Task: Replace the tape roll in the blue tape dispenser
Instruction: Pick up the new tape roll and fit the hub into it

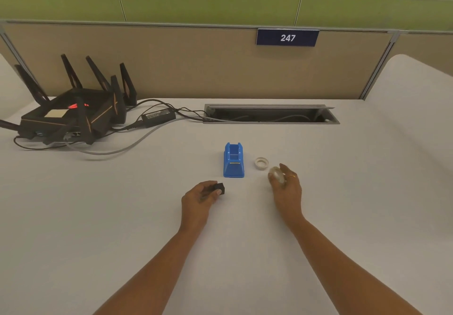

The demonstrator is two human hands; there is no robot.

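While the blue tape dispenser (pixel 233 161) stands at the middle of the desk (pixel 122 216), the left hand (pixel 199 198) pinches a small black spool (pixel 219 188) and the right hand (pixel 285 187) grips a clear tape roll (pixel 277 174). A white ring (pixel 261 162) lies between dispenser and right hand. A black router (pixel 73 111) sits at the far left corner.

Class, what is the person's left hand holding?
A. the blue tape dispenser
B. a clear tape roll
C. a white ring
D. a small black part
D: the left hand grips a small black part; the blue tape dispenser stands untouched on the desk.
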